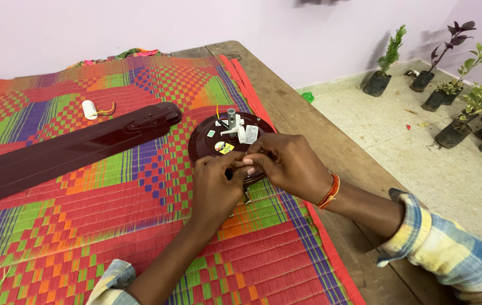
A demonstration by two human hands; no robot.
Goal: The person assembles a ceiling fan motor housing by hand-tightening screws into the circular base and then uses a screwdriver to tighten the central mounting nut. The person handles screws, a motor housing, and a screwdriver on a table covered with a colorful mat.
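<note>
A dark maroon round fan motor housing (207, 140) lies on a colourful woven mat (83, 226), with a grey shaft (231, 117) standing up from its middle and white parts and stickers around it. My left hand (216, 189) and my right hand (286, 164) meet at the housing's near edge. Their fingertips pinch together over something small that I cannot make out. A red thread band circles my right wrist.
A long dark maroon fan blade (66, 149) lies to the left on the mat. A small white capacitor (89, 109) with yellow wires sits behind it. The wooden table edge (331, 152) runs on the right. Potted plants (461, 101) stand on the floor beyond.
</note>
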